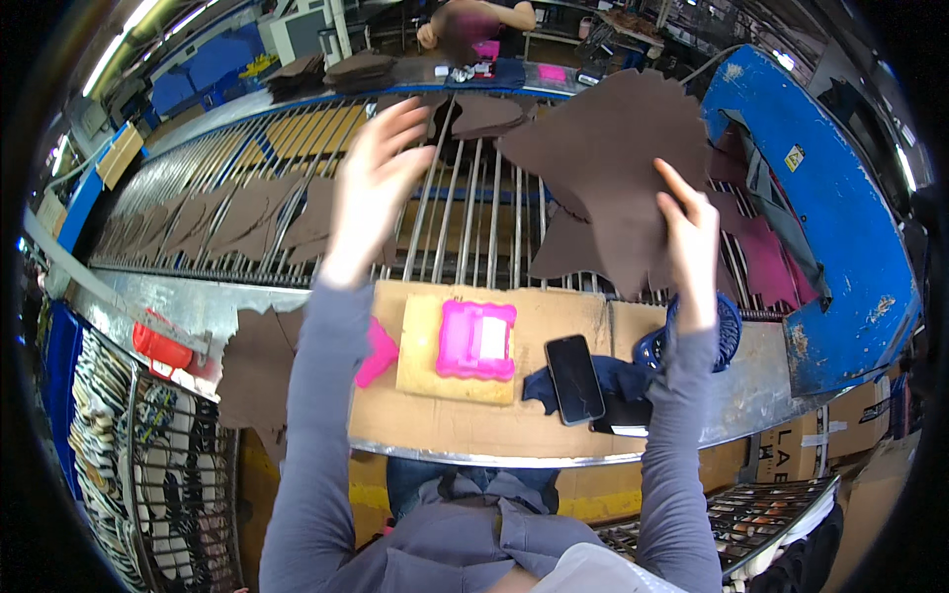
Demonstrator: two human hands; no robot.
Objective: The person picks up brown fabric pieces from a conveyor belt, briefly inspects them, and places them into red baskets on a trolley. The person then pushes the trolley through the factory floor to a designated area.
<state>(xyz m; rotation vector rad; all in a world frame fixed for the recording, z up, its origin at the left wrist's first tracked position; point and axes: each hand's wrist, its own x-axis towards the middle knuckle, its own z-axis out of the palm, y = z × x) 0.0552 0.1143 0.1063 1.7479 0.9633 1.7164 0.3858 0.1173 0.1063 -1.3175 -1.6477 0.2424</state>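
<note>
A large dark brown leather piece [618, 148] with a ragged edge hangs raised over the right part of a conveyor of metal rods [425, 237]. My right hand [689, 222] pinches its right side, with the index finger stretched along the surface. My left hand [381, 173] is lifted over the middle of the conveyor. Its fingers are spread, slightly blurred, and hold nothing. Smaller brown leather pieces [252, 212] lie in a row on the rods to the left. Another flat brown piece [484, 116] rests at the far side, beyond my left hand.
On the cardboard-covered table are a pink scalloped block [460, 341] on a yellow board [420, 366], a phone [573, 381] and a blue round basket-like object [727, 331]. A blue machine housing [840, 217] stands right. Across the conveyor is another person [479, 25].
</note>
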